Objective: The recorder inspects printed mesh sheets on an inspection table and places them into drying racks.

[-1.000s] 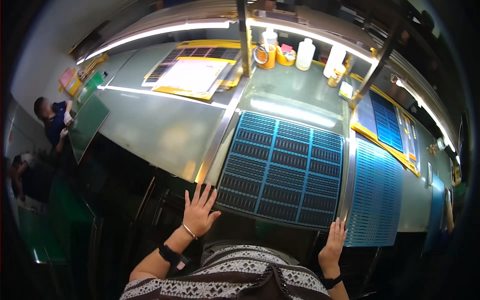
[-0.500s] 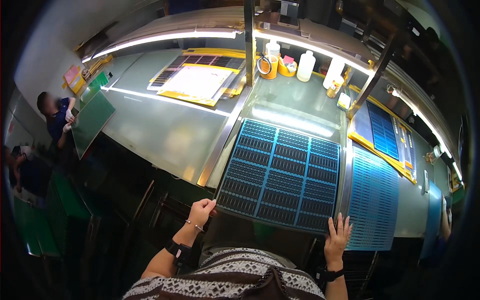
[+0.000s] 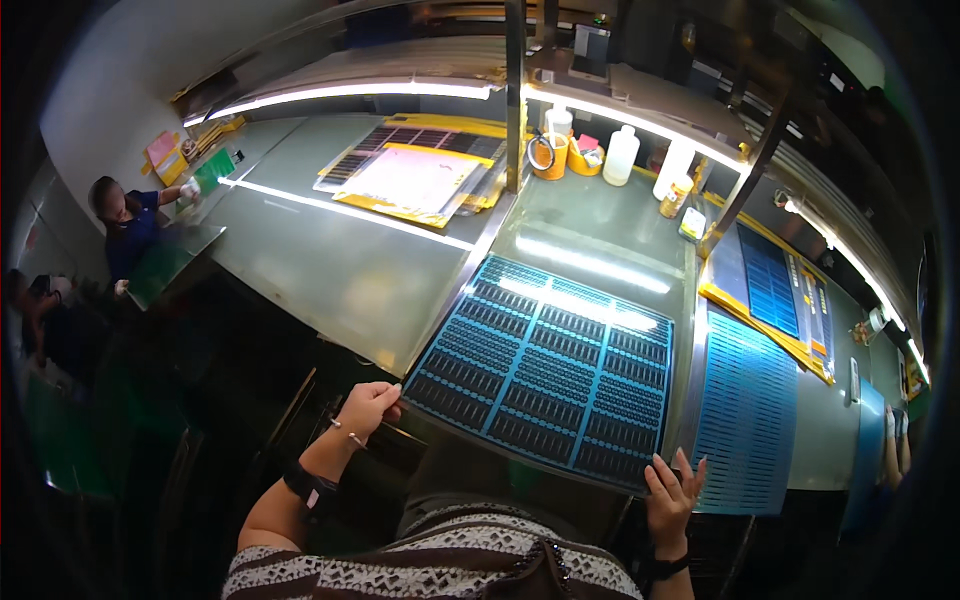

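Observation:
A flat panel (image 3: pixel 540 365), patterned in black and blue in a grid of blocks, lies in front of me with its near edge past the bench's front. My left hand (image 3: pixel 368 408) is closed, pinching the near left corner between thumb and fingers. At the near right corner my right hand (image 3: pixel 672 495) has its fingers spread, the fingertips touching the edge. Its thumb cannot be made out. Light from the lamp reflects across the panel's far part.
Right of a metal strip lies a slotted blue sheet (image 3: pixel 745 420), beside yellow-edged films (image 3: pixel 770 290). White bottles (image 3: pixel 621 157) and an orange cup (image 3: pixel 549 160) stand at the back. More films (image 3: pixel 415 180) lie left of the post (image 3: pixel 515 100). At far left, a person (image 3: pixel 135 225) holds a green panel (image 3: pixel 172 265).
The panel has turned slightly, its near left corner shifting left and its near right corner coming toward me. Both hands moved with it. The far-left person's green panel is tilted lower.

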A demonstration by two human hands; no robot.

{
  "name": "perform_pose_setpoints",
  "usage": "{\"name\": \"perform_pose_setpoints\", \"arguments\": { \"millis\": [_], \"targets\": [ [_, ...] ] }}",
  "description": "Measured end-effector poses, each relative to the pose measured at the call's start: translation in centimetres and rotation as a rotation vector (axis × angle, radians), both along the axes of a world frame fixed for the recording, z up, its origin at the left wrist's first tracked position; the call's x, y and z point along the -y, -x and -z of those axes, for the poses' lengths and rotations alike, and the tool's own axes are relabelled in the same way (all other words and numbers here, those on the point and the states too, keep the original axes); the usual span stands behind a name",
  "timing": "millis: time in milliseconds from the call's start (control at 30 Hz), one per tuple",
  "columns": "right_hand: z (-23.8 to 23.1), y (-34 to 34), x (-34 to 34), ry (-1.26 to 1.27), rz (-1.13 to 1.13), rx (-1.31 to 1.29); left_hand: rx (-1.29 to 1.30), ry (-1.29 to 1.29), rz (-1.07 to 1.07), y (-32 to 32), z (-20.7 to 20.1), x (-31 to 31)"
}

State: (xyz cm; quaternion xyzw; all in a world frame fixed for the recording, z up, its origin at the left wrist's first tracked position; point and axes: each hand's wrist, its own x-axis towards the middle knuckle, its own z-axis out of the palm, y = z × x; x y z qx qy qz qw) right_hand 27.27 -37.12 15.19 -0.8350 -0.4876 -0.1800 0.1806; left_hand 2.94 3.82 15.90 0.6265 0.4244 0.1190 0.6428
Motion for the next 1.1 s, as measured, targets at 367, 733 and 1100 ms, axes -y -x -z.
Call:
{"name": "perform_pose_setpoints", "arguments": {
  "millis": [367,733,1100],
  "targets": [
    [2.0,2.0,-0.8,0.096,0.180,-0.108,0.007,-0.224,-0.096,-1.5,6.6,1.9],
    [-0.3,-0.6,-3.1,0.097,0.140,-0.025,0.045,-0.042,0.146,-1.0,3.1,-1.4],
    [-13.7,-17.5,-8.5,-0.839,-0.068,-1.249,0.510,-0.827,0.662,-12.1,-19.2,-2.3]
  ]
}}
